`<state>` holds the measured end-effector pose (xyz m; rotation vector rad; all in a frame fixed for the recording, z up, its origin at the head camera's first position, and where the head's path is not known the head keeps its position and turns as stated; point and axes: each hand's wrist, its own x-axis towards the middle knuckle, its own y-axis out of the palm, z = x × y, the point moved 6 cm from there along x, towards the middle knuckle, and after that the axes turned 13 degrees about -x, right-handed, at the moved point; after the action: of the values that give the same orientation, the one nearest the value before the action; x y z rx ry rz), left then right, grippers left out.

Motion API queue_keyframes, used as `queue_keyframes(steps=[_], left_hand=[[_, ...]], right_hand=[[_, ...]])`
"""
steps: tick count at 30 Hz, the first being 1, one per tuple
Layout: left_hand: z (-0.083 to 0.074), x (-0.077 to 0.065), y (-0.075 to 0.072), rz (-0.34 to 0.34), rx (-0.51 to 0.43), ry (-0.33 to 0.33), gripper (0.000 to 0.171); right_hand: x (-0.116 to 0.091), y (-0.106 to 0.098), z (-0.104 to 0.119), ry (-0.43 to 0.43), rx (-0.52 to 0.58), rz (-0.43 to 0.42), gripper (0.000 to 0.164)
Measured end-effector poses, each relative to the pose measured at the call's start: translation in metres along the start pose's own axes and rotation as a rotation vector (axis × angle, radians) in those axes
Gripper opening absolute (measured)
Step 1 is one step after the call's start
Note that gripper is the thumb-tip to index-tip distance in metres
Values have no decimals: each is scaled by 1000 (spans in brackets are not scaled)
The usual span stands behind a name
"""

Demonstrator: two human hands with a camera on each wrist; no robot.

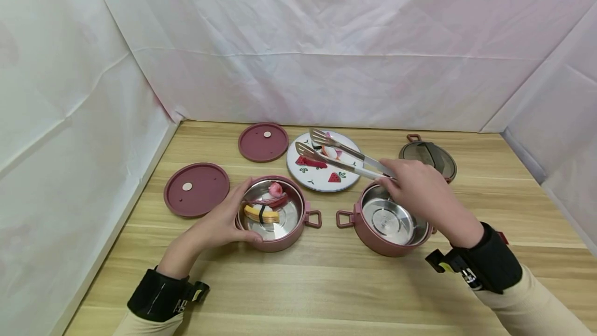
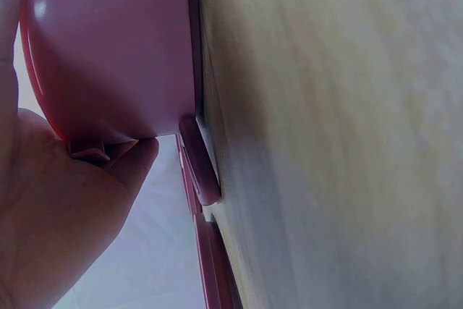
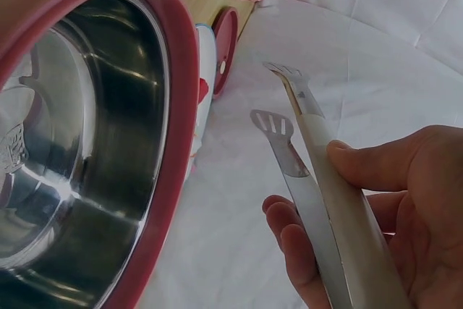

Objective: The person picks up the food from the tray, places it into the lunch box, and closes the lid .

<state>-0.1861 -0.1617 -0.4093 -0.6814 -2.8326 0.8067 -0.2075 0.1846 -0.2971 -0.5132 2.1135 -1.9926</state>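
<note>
My left hand (image 1: 221,226) grips the side of a dusty-pink pot (image 1: 280,243), thumb along its near side and fingers round the far left. Inside this pot lie a yellow toy sushi piece with a dark band (image 1: 262,214), a reddish strip (image 1: 278,201) and a small pink ball-like piece (image 1: 275,189). My right hand (image 1: 417,188) holds metal tongs (image 3: 347,215) with pale handles. Their slotted tips are spread apart above a white plate (image 1: 322,184) that bears strawberry pieces or prints and other small toy food, partly hidden by the tongs.
Below my right hand stands a second pink pot (image 1: 382,244), its steel inside showing no food. Two maroon lids (image 1: 205,191) (image 1: 261,147) lie at the left and back. A lidded brownish pan (image 1: 417,153) sits at back right. White cloth walls (image 1: 317,87) enclose the wooden table (image 1: 298,294).
</note>
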Motion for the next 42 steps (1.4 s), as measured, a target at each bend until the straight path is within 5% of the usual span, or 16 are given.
queue_keyframes(steps=[19,42], left_hand=[[-1,0,0,-2,3,3,130],[1,0,0,0,-17,-11,130]], right_hand=[[16,22,-12,15,13,149,36],[19,24,-9,-19,-17,135,28]])
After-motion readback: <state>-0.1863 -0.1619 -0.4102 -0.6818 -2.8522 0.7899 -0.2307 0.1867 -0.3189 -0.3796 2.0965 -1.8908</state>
